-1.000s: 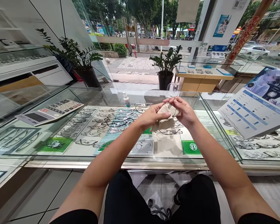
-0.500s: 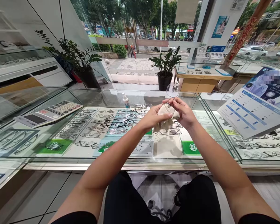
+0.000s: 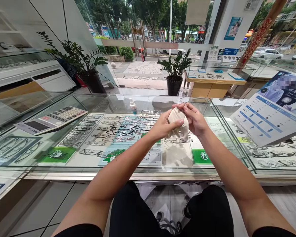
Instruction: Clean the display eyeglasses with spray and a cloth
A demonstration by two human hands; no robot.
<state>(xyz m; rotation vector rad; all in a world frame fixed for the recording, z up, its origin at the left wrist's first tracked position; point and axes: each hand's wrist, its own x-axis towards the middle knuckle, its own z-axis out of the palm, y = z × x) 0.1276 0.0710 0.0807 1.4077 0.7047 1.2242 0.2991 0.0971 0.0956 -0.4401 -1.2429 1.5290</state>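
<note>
My left hand is closed on a beige cleaning cloth, pinching it between thumb and fingers. My right hand is closed on a pair of rimless glasses; one clear lens sticks up above my fingers, the rest is wrapped in the cloth. Both hands meet above the glass display counter, which holds several rows of spectacle frames.
A calculator lies on the counter at left. A small spray bottle stands near the counter's back. A tilted brochure board is at right. Potted plants stand by the glass shopfront. My knees are under the counter edge.
My left hand has pushed the cloth up and to the right over the glasses; the cloth now hangs lower beneath my hands. The lens has dropped a little.
</note>
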